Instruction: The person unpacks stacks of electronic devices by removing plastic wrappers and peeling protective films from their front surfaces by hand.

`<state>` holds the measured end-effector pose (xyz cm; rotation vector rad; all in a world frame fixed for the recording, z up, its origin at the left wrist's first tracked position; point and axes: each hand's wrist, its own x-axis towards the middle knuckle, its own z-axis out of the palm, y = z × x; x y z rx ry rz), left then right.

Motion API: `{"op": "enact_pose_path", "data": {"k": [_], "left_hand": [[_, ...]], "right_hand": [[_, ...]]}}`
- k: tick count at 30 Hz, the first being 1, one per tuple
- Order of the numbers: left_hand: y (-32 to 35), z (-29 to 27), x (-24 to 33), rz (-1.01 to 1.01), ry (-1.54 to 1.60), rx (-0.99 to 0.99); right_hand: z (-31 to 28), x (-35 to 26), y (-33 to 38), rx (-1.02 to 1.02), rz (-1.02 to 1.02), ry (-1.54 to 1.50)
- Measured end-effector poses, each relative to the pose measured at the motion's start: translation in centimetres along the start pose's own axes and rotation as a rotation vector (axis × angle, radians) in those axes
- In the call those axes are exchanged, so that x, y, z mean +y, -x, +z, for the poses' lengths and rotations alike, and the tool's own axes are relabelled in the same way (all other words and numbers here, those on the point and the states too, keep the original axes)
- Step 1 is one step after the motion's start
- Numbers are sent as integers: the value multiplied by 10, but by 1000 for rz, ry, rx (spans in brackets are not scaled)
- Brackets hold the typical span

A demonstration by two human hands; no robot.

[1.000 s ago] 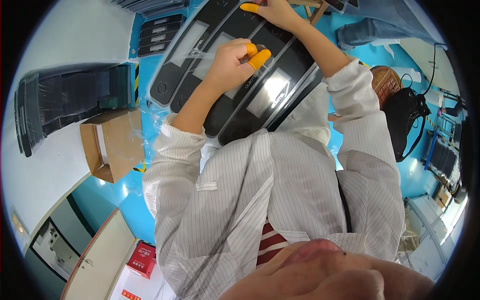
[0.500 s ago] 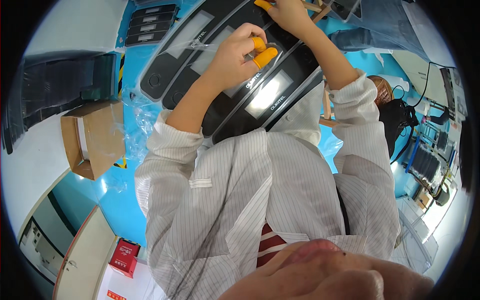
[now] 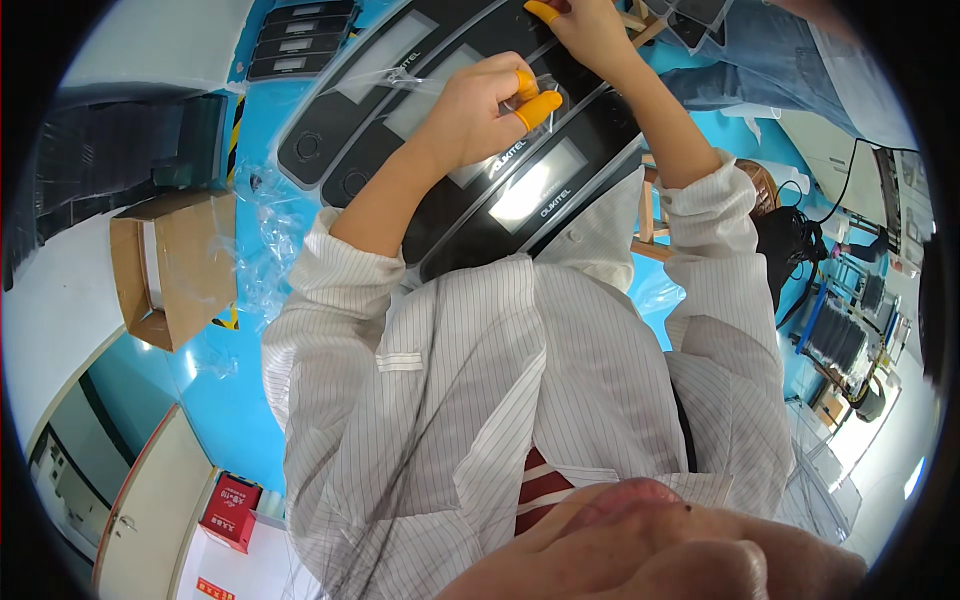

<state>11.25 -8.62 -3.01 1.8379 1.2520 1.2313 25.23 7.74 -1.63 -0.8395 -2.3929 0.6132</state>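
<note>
Several long, glossy black panels with clear rectangular windows lie side by side before me, among them the nearest black panel (image 3: 470, 232). My left hand (image 3: 478, 112) is over their middle, its thumb and index finger in yellow finger cots. They pinch clear plastic film (image 3: 385, 78), which stretches leftward across the panels and shows mainly by its glints. At the top edge is my right hand (image 3: 592, 38), by the panels' far end, with a yellow cot on its thumb. Its fingertips are partly cut off by the picture edge, so any hold there is hidden.
Crumpled clear plastic (image 3: 270, 235) and an open cardboard box (image 3: 190, 265) lie to the left. More black panels (image 3: 300, 42) are stacked at the upper left. A wooden frame (image 3: 650, 215) stands beside the panels on the right. Another person's jeans (image 3: 740, 75) show at the upper right.
My left hand has shifted slightly right and still pinches the film. My right hand has moved a little right. The view has turned slightly.
</note>
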Motion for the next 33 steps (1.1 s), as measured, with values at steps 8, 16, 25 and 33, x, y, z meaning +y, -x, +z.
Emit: {"op": "enact_pose_path", "data": {"k": [8, 16, 25, 33], "left_hand": [[2, -2, 5, -8, -47, -13], [2, -3, 6, -19, -39, -8], [3, -2, 5, -5, -63, -15], [2, -9, -2, 92, -230, 157]], "right_hand": [[17, 23, -21, 39, -121, 352], [-6, -1, -11, -79, 76, -48], [6, 6, -15, -44, -165, 259], [-5, 22, -33, -10, 463, -416]]}}
